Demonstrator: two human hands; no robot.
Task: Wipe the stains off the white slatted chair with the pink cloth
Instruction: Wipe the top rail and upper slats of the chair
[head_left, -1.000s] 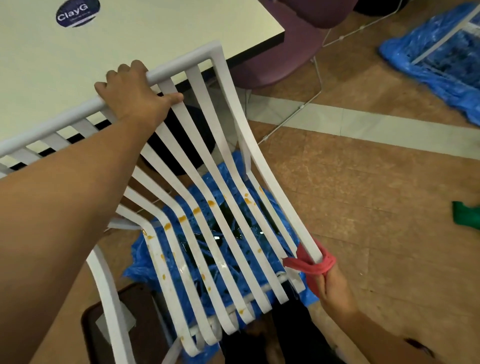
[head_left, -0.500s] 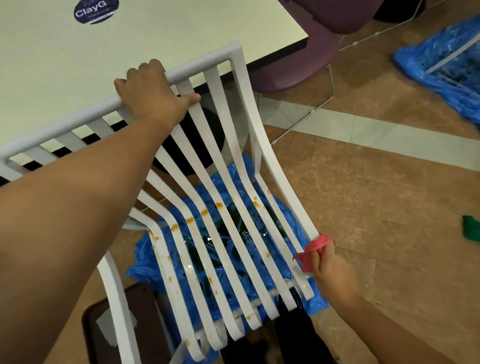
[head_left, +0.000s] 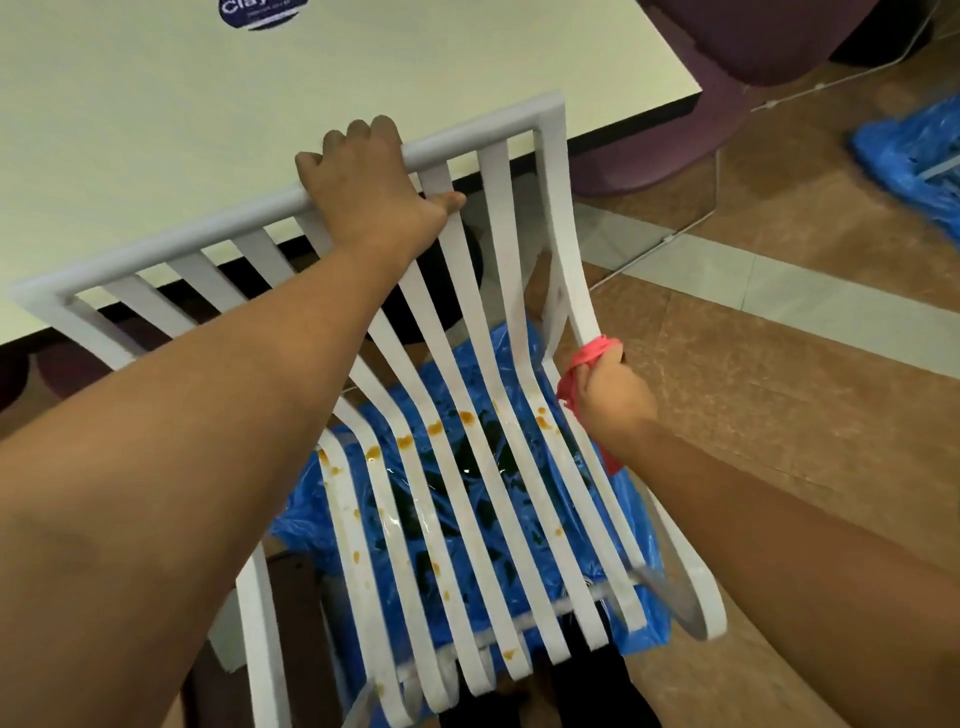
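Over brown tiles (head_left: 779, 426), the left hand (head_left: 369, 197) gripped the white slatted chair (head_left: 496, 208), the right hand (head_left: 613, 400) squeezed the pink cloth (head_left: 596, 351) against it, with most stains (head_left: 435, 428) unwiped.

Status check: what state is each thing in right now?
white slatted chair: held at the top rail, seat slats spotted.
stains: orange, unwiped, across the seat slats.
pink cloth: bunched round the chair's right side rail.
left hand: grips the top rail.
right hand: grips the pink cloth on that rail.
blue plastic sheet: crumpled under the chair.
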